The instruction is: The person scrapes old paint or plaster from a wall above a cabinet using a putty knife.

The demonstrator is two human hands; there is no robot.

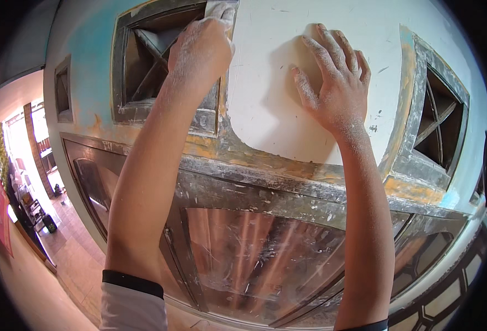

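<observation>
the dark-trimmed sleeve (132, 300) on the left arm was nearest, and both forearms reached up from it toward the wall. the left hand (202, 49), dusted white, was clenched, its fingers curled about a pale sheet (219, 11). that sheet stood at the top, by the right side of the left vent (144, 63) where its frame met the white wall (271, 83). the right hand (334, 83) gripped nothing: its powdery fingers were spread over the same wall, right of the sheet.

the white surface was smooth with a few dark marks, its curved lower edge bordered by ochre and grey patches (199, 146). below ran a scuffed dark ledge (265, 176), then a glass pane (260, 248) in a paint-flecked frame, pinkish folds showing in it. the right vent (439, 124) had crossed bars like the left one. worn turquoise paint (86, 60) lay around a smaller vent (62, 91) farther left. beyond, a tiled floor (75, 243) led back to a bright opening (20, 129), the items beside it too small to tell.
</observation>
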